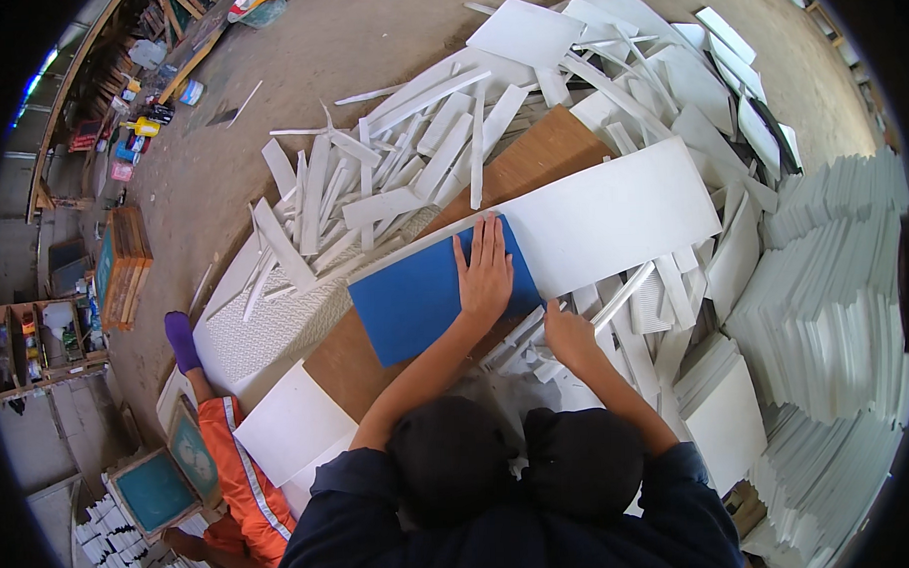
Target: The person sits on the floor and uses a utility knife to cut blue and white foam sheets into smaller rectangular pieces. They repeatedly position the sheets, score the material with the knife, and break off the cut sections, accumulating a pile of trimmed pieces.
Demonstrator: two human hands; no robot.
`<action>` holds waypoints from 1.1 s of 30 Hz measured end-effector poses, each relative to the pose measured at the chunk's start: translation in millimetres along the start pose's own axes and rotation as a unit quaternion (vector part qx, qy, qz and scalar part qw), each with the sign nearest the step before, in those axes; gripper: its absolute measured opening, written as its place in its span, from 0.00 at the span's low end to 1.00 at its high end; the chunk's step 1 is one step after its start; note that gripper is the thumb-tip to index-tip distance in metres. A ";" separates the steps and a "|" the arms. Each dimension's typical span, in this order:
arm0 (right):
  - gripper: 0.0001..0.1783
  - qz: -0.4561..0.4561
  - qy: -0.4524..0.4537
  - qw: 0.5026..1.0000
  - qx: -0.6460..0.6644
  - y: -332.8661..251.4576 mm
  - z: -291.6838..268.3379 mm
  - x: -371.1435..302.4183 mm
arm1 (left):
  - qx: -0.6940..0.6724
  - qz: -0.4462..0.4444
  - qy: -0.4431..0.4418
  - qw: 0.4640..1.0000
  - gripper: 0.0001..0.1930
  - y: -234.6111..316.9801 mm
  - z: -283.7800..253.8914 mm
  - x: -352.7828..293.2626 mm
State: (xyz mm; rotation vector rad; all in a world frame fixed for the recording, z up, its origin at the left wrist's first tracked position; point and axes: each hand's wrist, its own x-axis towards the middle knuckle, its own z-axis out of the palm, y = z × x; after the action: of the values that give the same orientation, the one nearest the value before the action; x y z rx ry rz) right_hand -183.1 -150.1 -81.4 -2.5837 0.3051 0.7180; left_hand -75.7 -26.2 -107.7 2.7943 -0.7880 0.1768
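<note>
My left hand lies flat on a blue rectangular sheet, its fingers stretched out toward the far edge. The blue sheet rests on top of a long white panel, whose bare part reaches out to the right. Beneath both lies a brown wooden board, showing at the far side and at the near left. At the blue sheet's near right corner, my right hand is closed in a fist against the edge. Whatever it grips is mostly hidden by the fingers.
Loose white strips and offcuts pile up beyond the board. Tall stacks of white sheets stand at the right. On the left are a leg in orange trousers, a white square sheet and green-faced framed screens.
</note>
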 end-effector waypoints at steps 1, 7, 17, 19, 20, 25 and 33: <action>0.10 -0.005 0.017 1.000 0.005 1.3 3.1 -3.1 | 0.013 0.003 0.002 1.000 0.30 0.5 -0.2 -0.1; 0.09 0.003 0.059 0.998 0.020 2.8 15.7 -13.1 | -0.017 0.002 -0.018 1.000 0.29 2.1 -2.4 0.2; 0.11 0.052 0.076 0.996 0.020 38.7 93.1 -66.8 | 0.020 -0.007 -0.029 0.999 0.29 3.7 -0.5 -3.1; 0.12 0.053 0.075 0.996 0.006 31.3 68.7 -63.9 | 0.006 -0.002 -0.025 1.000 0.29 1.1 -2.9 3.3; 0.13 0.033 0.099 0.995 0.008 31.7 59.6 -58.9 | 0.012 -0.003 -0.029 0.999 0.29 0.6 -3.0 4.4; 0.14 -0.020 0.209 0.977 0.048 8.1 -13.9 -0.2 | -0.023 -0.016 -0.022 0.999 0.29 -2.1 -4.0 3.5; 0.10 -0.069 0.161 0.983 -0.056 -43.9 -57.7 105.2 | -0.089 -0.023 -0.021 0.996 0.29 -5.4 -6.4 6.9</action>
State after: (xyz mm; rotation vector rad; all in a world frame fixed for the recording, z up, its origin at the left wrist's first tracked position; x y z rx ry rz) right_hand -55.4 -148.2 -77.7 -2.7932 0.1844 0.2728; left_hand -67.3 -23.6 -101.4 2.6530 -0.7099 0.0391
